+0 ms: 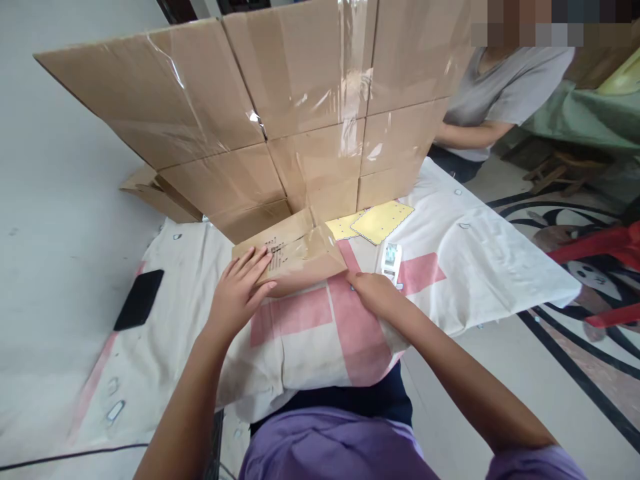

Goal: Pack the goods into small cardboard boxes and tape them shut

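A small brown cardboard box [305, 250] with dark print and shiny clear tape on top lies on the table. My left hand [245, 277] rests flat on its left part, fingers stretched over the print. At the box's near right corner is my right hand [373, 290], its fingers curled together with the tips by the edge. What these fingers hold, if anything, is too small to make out. Just beyond my right hand sits a small white object with a greyish panel [392, 257]. Yellow sheets [383, 221] with wavy edges lie behind the box.
A tall wall of taped cardboard [310, 87] stands across the table's back. A flat black object [139, 300] lies at left on the white and pink tablecloth [480, 267]. Another person [480, 100] is at the far right, near a red plastic stool [605, 267].
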The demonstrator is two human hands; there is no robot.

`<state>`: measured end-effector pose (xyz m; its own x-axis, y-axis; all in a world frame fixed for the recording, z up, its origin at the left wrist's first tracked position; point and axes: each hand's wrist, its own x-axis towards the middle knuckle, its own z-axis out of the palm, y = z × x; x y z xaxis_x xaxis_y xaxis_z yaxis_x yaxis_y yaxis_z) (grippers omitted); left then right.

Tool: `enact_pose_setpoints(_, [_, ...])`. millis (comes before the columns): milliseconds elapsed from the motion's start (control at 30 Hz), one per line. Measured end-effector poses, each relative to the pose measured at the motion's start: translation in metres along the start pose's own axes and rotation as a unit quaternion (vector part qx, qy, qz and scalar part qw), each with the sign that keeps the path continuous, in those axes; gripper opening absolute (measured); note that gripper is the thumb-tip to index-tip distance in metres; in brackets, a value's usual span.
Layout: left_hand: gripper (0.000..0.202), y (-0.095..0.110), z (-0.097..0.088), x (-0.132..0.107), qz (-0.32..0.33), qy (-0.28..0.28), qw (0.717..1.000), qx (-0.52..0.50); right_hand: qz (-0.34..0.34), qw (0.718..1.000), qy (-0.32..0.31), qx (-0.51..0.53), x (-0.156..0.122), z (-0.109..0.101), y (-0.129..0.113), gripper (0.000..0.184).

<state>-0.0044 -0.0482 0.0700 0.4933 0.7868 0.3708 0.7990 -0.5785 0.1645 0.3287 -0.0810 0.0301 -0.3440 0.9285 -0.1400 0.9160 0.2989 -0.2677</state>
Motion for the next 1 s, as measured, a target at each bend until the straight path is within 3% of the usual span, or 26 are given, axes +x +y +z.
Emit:
enact_pose_setpoints(133, [0.058,-0.017,0.002,-0.013,-0.019,0.039,0.996,-0.072,-0.042,0.995,0.045,0.079,-0.012,-0.018,0.008,0.022])
enact_pose_setpoints(267, [0.059,-0.029,0.002,-0.014,-0.010,0.038,0.993,-0.108,-0.185,0.934,0.122,0.280,-0.007,-0.054,0.016,0.018])
enact_pose_setpoints(367, [0.061,-0.033,0.000,-0.011,0.008,0.022,0.993,-0.120,-0.221,0.900,0.177,0.333,0.012,-0.079,0.015,0.013])
enact_pose_setpoints(433, [0.061,-0.035,-0.002,-0.009,0.013,0.013,0.992,-0.124,-0.228,0.888,0.178,0.358,0.025,-0.088,0.011,0.011])
enact_pose_setpoints(567, [0.062,-0.036,-0.002,-0.009,0.016,0.012,0.992,-0.128,-0.210,0.866,0.156,0.426,0.043,-0.087,0.001,0.005])
enact_pose_setpoints(767, [0.063,-0.038,0.004,-0.020,0.009,0.033,0.992,-0.123,-0.171,0.815,0.171,0.527,0.057,-0.064,-0.018,0.015])
enact_pose_setpoints(1000, [0.062,-0.041,0.004,-0.029,0.000,0.043,0.989,-0.141,-0.122,0.802,0.213,0.545,0.065,-0.060,-0.050,0.013])
